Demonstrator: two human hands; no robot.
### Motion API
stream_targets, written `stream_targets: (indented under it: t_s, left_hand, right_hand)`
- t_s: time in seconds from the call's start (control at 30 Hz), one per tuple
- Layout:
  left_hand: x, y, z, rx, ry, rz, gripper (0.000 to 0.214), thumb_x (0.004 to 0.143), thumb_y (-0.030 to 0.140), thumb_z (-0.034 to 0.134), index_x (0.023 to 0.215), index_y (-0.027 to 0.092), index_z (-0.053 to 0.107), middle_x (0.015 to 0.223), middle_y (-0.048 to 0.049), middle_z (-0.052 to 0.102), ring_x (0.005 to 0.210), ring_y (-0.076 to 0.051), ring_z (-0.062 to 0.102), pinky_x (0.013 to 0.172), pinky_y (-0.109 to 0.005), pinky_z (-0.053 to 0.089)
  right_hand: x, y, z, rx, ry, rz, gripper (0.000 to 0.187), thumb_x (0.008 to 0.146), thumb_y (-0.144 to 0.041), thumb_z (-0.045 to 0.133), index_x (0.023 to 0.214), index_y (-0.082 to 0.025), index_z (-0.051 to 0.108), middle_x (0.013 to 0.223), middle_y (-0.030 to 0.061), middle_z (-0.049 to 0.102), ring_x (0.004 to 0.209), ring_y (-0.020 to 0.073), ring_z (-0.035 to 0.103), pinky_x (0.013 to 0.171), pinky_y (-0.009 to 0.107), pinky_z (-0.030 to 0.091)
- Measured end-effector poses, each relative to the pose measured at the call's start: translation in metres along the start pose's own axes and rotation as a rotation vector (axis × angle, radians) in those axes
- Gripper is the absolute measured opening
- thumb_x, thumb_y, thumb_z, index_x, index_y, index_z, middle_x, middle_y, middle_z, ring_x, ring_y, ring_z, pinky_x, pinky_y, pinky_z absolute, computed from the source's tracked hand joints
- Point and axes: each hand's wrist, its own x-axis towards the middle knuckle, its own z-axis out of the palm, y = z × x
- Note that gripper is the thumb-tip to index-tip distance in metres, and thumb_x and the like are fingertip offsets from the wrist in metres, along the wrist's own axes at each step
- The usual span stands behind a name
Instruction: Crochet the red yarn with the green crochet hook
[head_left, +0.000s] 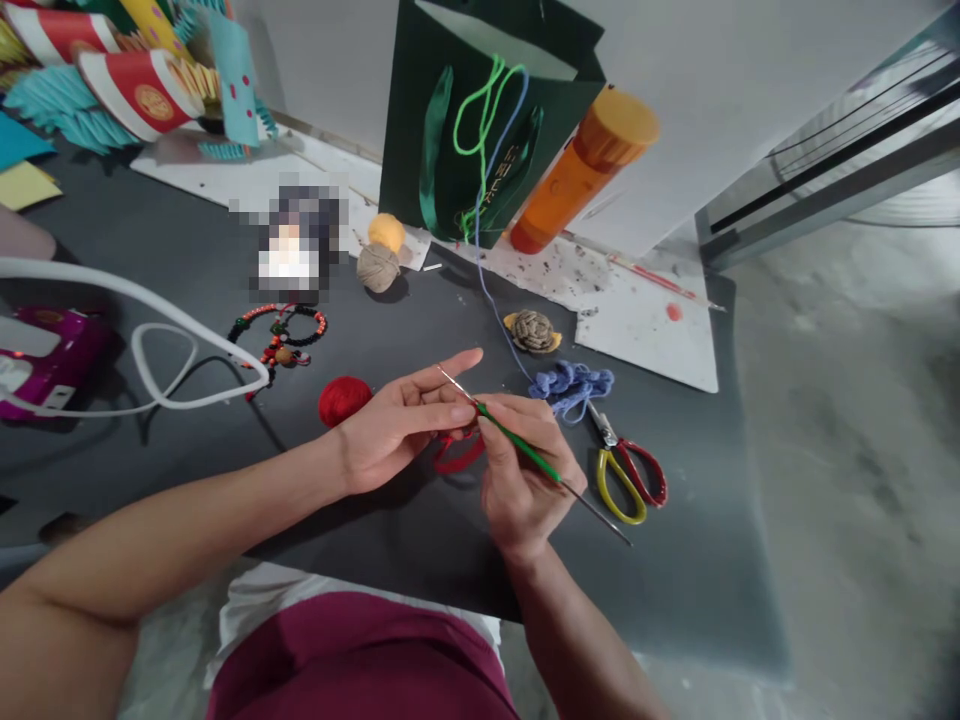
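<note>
My right hand [529, 475] is closed round the green grip of a crochet hook [525, 447], whose metal tip points up and left. Close against it, my left hand [401, 425] pinches red yarn between thumb and fingers, with the index finger stretched out past the hook's tip. A strip of red crochet work [459, 456] hangs below the fingers; part of it is hidden by the hands. Just left of my left wrist lies a red yarn ball [343, 400]. Scissors [626, 470] with one yellow and one red handle rest right of my right hand.
A blue yarn bundle [571, 386] and a crocheted flower [533, 331] lie beyond my hands. A green paper bag [409, 130] and an orange bottle [574, 180] stand against the wall. Beaded bracelets [281, 340], yarn balls [379, 267] and a white cable [202, 290] are at left.
</note>
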Motion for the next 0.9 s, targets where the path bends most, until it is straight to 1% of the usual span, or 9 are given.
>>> stream_targets:
  t_s: [0.1, 0.17, 0.37, 0.5, 0.57, 0.6, 0.7, 0.8, 0.9]
  left_hand:
    - [0.0016, 0.0004, -0.0017, -0.011, -0.037, -0.008, 0.047, 0.073, 0.013, 0.090, 0.117, 0.025, 0.080, 0.072, 0.0061, 0.072, 0.065, -0.005, 0.062, 0.076, -0.023, 0.048]
    - [0.0019, 0.0011, -0.0016, -0.014, -0.063, -0.013, 0.048, 0.074, 0.012, 0.089, 0.119, 0.023, 0.079, 0.072, 0.0056, 0.072, 0.066, -0.007, 0.062, 0.079, -0.025, 0.048]
    - [-0.0035, 0.0046, 0.0042, -0.074, -0.132, -0.133, 0.050, 0.072, 0.011, 0.088, 0.121, 0.021, 0.078, 0.074, 0.0044, 0.073, 0.065, -0.006, 0.061, 0.074, -0.022, 0.047]
    - [-0.0057, 0.0047, 0.0034, -0.091, -0.168, -0.142, 0.054, 0.075, 0.009, 0.085, 0.127, 0.023, 0.074, 0.073, 0.0060, 0.070, 0.066, -0.007, 0.063, 0.076, -0.025, 0.049]
    - [-0.0054, 0.0050, 0.0024, -0.046, -0.161, -0.101, 0.064, 0.078, 0.011, 0.084, 0.138, 0.024, 0.067, 0.072, 0.0069, 0.070, 0.067, -0.008, 0.064, 0.076, -0.026, 0.049]
    - [-0.0051, 0.0054, 0.0023, -0.013, -0.156, -0.073, 0.072, 0.079, 0.012, 0.083, 0.146, 0.024, 0.060, 0.072, 0.0070, 0.070, 0.068, -0.009, 0.065, 0.076, -0.027, 0.048]
    - [-0.0047, 0.0075, 0.0041, 0.100, -0.133, 0.025, 0.100, 0.081, 0.014, 0.083, 0.165, 0.029, 0.030, 0.076, 0.0074, 0.072, 0.071, -0.011, 0.067, 0.076, -0.029, 0.048]
    - [-0.0048, 0.0093, 0.0069, 0.165, -0.106, 0.088, 0.115, 0.080, 0.014, 0.083, 0.168, 0.032, 0.012, 0.079, 0.0083, 0.074, 0.071, -0.012, 0.068, 0.077, -0.030, 0.047]
    - [-0.0047, 0.0097, 0.0070, 0.142, -0.104, 0.057, 0.119, 0.079, 0.015, 0.084, 0.169, 0.031, 0.007, 0.078, 0.0089, 0.074, 0.070, -0.012, 0.069, 0.077, -0.030, 0.047]
  right_hand:
    - [-0.0009, 0.0006, -0.0001, 0.122, -0.017, 0.116, 0.020, 0.092, -0.017, 0.073, 0.103, -0.032, 0.079, 0.096, 0.0006, 0.081, 0.085, 0.0178, 0.076, 0.076, 0.036, 0.062]
    - [-0.0006, 0.0009, -0.0002, 0.181, -0.027, 0.160, 0.017, 0.093, -0.020, 0.073, 0.102, -0.032, 0.080, 0.093, 0.0005, 0.081, 0.080, 0.0175, 0.075, 0.073, 0.036, 0.062]
    - [0.0032, -0.0038, 0.0004, 0.389, -0.059, 0.230, 0.017, 0.092, -0.024, 0.076, 0.103, -0.036, 0.080, 0.091, -0.0027, 0.080, 0.070, 0.0126, 0.071, 0.056, 0.025, 0.059]
    - [0.0036, -0.0065, -0.0001, 0.424, -0.079, 0.238, 0.018, 0.092, -0.023, 0.076, 0.103, -0.036, 0.080, 0.091, -0.0033, 0.079, 0.066, 0.0110, 0.070, 0.054, 0.024, 0.059]
    - [0.0030, -0.0058, -0.0002, 0.425, -0.079, 0.252, 0.019, 0.093, -0.021, 0.075, 0.103, -0.036, 0.080, 0.093, -0.0034, 0.079, 0.063, 0.0100, 0.069, 0.052, 0.023, 0.058]
    - [0.0027, -0.0051, -0.0001, 0.426, -0.073, 0.262, 0.020, 0.093, -0.020, 0.074, 0.103, -0.036, 0.080, 0.093, -0.0033, 0.079, 0.062, 0.0096, 0.069, 0.052, 0.023, 0.058]
    - [0.0025, -0.0036, 0.0008, 0.420, -0.050, 0.291, 0.017, 0.093, -0.021, 0.074, 0.101, -0.034, 0.080, 0.093, -0.0024, 0.080, 0.058, 0.0092, 0.067, 0.050, 0.023, 0.056]
    - [0.0039, -0.0042, 0.0026, 0.409, -0.029, 0.307, 0.010, 0.091, -0.025, 0.077, 0.097, -0.032, 0.080, 0.091, -0.0018, 0.081, 0.055, 0.0090, 0.066, 0.046, 0.021, 0.053]
    - [0.0061, -0.0067, 0.0044, 0.450, 0.023, 0.340, 0.003, 0.089, -0.029, 0.079, 0.092, -0.031, 0.079, 0.088, -0.0034, 0.081, 0.048, 0.0073, 0.063, 0.043, 0.020, 0.051]
